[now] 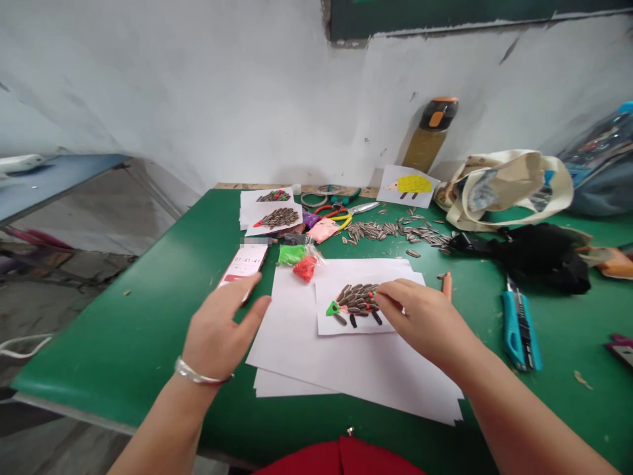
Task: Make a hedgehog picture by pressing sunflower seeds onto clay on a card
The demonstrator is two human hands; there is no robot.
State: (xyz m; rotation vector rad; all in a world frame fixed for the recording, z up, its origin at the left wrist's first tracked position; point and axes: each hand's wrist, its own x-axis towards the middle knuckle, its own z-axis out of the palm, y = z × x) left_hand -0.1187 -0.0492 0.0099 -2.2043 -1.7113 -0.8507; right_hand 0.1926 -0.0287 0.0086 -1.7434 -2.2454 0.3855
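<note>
My left hand, with a bracelet at the wrist, is spread over the lower end of a phone showing a timer. Its thumb and fingers are apart. My right hand is pinched at the right end of a hedgehog picture made of sunflower seeds, with a green clay head and dark legs. What the fingertips hold is too small to make out; bits of red and green show beside them. The picture is on a small white card over white paper sheets.
Green clay and red clay lie above the paper. Farther back are seeds, scissors, finished seed cards and a yellow hedgehog drawing. A blue utility knife, cloth bag and bottle stand right.
</note>
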